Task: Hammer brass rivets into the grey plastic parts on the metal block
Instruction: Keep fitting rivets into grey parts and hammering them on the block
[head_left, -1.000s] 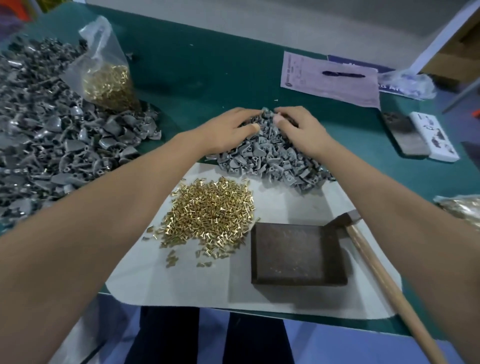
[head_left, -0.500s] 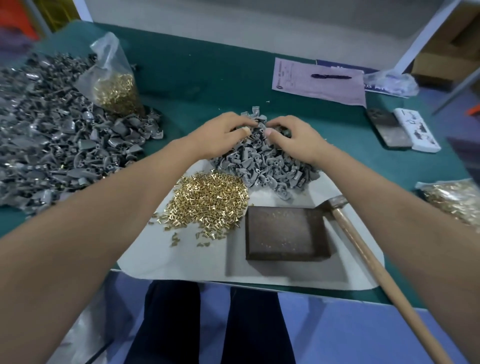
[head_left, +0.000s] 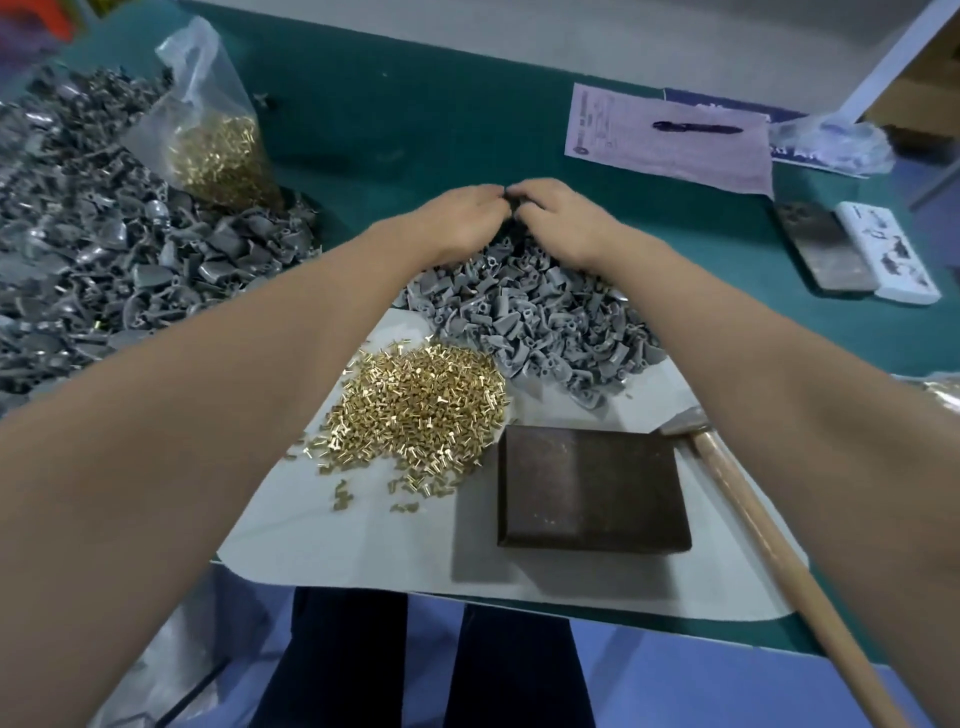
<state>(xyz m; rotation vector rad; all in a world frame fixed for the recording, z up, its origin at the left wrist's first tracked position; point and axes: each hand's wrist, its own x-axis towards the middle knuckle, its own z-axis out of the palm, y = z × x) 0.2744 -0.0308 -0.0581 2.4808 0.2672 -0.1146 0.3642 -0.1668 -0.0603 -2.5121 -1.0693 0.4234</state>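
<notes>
A heap of small grey plastic parts (head_left: 545, 322) lies on the green table, spilling onto the far edge of a white sheet (head_left: 322, 530). My left hand (head_left: 457, 218) and my right hand (head_left: 561, 223) sit side by side at the heap's far edge. Their fingers curl down over the parts, and the fingertips meet out of sight. Loose brass rivets (head_left: 421, 405) are piled on the sheet, left of the dark metal block (head_left: 587, 488), whose top is bare. A hammer (head_left: 769, 551) with a wooden handle lies just right of the block, partly under my right forearm.
A much larger spread of grey parts (head_left: 78, 270) covers the table's left side, with a plastic bag of rivets (head_left: 218, 150) on it. Far right lie a paper (head_left: 670, 161) with a pen (head_left: 696, 127), a phone (head_left: 826, 249) and a white box (head_left: 883, 249).
Both hands slid from the top of the grey heap to its far edge, and their fingertips closed together. The fingers bent further down over the parts.
</notes>
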